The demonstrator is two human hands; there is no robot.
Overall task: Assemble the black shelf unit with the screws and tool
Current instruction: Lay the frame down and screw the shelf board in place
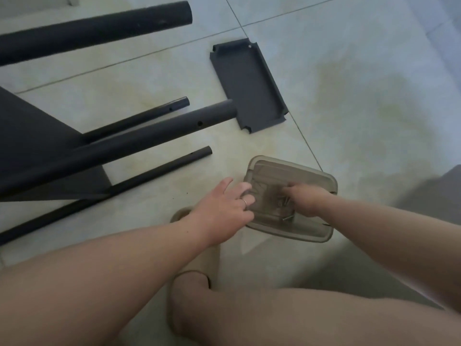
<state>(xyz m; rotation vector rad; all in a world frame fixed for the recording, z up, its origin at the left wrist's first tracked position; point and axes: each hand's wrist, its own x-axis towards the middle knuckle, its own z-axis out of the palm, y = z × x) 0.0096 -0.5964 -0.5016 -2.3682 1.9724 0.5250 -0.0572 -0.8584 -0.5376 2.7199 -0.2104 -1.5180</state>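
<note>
Gripping container (324, 182) rim with left fingers (243, 189); right fingers (292, 189) among screws (287, 217), grasp unclear.

One head-worn camera looks forward and steeply down, close above the tiled floor (361, 83).

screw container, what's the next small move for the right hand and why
Probably pinch one of the loose screws and lift it out. The right hand has its fingers down among them in the clear container, which the left hand steadies at its rim, and the black tube nearby shows an open hole. Whether one is already pinched cannot be told.
</note>
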